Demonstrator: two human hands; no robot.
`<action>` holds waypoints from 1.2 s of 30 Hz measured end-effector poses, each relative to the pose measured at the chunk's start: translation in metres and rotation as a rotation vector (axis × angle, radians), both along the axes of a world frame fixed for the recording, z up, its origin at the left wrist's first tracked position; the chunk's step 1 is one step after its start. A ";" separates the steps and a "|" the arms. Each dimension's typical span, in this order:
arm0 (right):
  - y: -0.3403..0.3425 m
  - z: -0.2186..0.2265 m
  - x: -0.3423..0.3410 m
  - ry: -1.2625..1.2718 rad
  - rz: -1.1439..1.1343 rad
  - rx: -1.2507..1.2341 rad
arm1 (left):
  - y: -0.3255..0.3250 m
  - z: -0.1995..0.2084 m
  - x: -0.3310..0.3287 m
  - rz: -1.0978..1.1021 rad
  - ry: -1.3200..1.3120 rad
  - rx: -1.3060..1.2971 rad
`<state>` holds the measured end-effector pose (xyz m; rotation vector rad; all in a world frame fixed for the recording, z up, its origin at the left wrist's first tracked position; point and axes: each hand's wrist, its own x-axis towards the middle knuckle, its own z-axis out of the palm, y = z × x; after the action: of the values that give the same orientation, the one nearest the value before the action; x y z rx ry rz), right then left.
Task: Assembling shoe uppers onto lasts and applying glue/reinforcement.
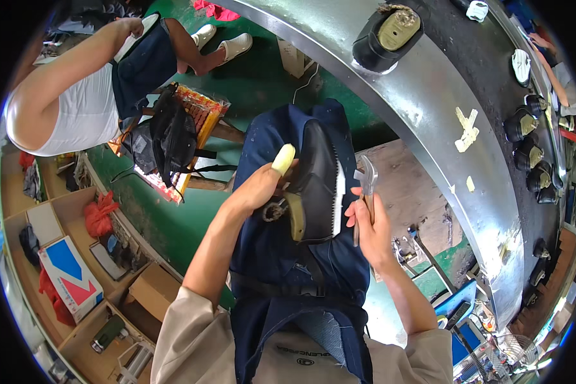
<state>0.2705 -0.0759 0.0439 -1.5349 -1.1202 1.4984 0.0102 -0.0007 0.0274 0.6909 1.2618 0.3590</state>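
A black shoe (317,185) lies on its side across my lap, over a dark blue apron (262,249). Its sole edge faces right, with a white toothed strip along it, and an olive last shows at its opening. My left hand (257,189) grips the shoe from the left; a yellow cover wraps the thumb, and the other fingers are partly hidden behind the shoe. Just right of the sole, my right hand (374,233) is closed around metal pincers (368,178), their head pointing up and apart from the shoe.
A curved metal bench (422,109) runs along the right, bearing another black shoe (390,38); more shoes line its far side. At left, a seated person (77,96) is near a stool with a black bag (169,137). Wooden bins (89,185) stand lower left.
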 end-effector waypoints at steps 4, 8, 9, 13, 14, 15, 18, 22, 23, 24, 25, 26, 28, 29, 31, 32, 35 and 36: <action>0.008 0.001 -0.003 -0.028 0.081 -0.103 | -0.005 -0.062 0.034 0.312 0.157 0.184; 0.001 0.015 0.010 0.008 0.354 -0.236 | -0.025 -0.046 0.044 0.579 -0.400 0.022; 0.005 0.021 0.012 0.005 0.356 -0.240 | -0.016 -0.032 0.044 0.528 -0.443 -0.023; 0.023 0.034 0.003 0.075 0.653 -0.429 | -0.031 -0.049 0.041 0.439 -0.301 0.035; 0.022 0.028 -0.003 0.149 0.618 -0.442 | -0.043 -0.061 0.038 0.426 -0.216 0.188; 0.023 0.025 -0.009 0.223 0.580 -0.454 | -0.050 -0.059 0.037 0.409 -0.131 0.339; 0.020 0.025 -0.026 -0.110 0.636 -0.168 | -0.056 -0.042 0.027 0.346 -0.222 0.354; 0.017 0.029 -0.008 -0.533 0.728 0.269 | -0.064 -0.031 0.028 0.274 -0.227 0.445; 0.026 0.037 -0.001 -0.675 0.804 0.393 | -0.065 -0.031 0.032 0.243 -0.219 0.493; 0.029 0.042 0.000 -0.741 0.879 0.368 | -0.070 -0.034 0.035 0.228 -0.202 0.525; 0.034 0.045 0.001 -0.746 0.875 0.362 | -0.069 -0.039 0.040 0.223 -0.208 0.522; 0.038 0.048 -0.003 -0.791 0.926 0.428 | -0.069 -0.043 0.044 0.295 -0.284 0.462; 0.046 0.045 -0.011 -0.846 0.990 0.478 | -0.064 -0.042 0.047 0.426 -0.424 0.321; 0.045 0.035 -0.009 -0.848 0.986 0.472 | -0.061 -0.041 0.048 0.421 -0.427 0.317; 0.038 0.016 -0.011 -0.750 0.795 0.402 | -0.051 -0.036 0.045 0.469 -0.584 0.245; 0.033 0.013 -0.014 -0.749 0.789 0.398 | -0.048 -0.037 0.041 0.429 -0.630 0.275; 0.019 0.002 -0.028 -0.660 0.556 0.298 | -0.047 -0.052 0.039 0.336 -0.426 0.202; 0.015 -0.006 -0.031 -0.572 0.474 0.269 | -0.055 -0.067 0.039 0.346 -0.348 0.217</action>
<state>0.2397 -0.0609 0.0382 -1.6175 -2.0433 1.1325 0.0489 -0.0561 -0.0394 0.5603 1.0137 0.8735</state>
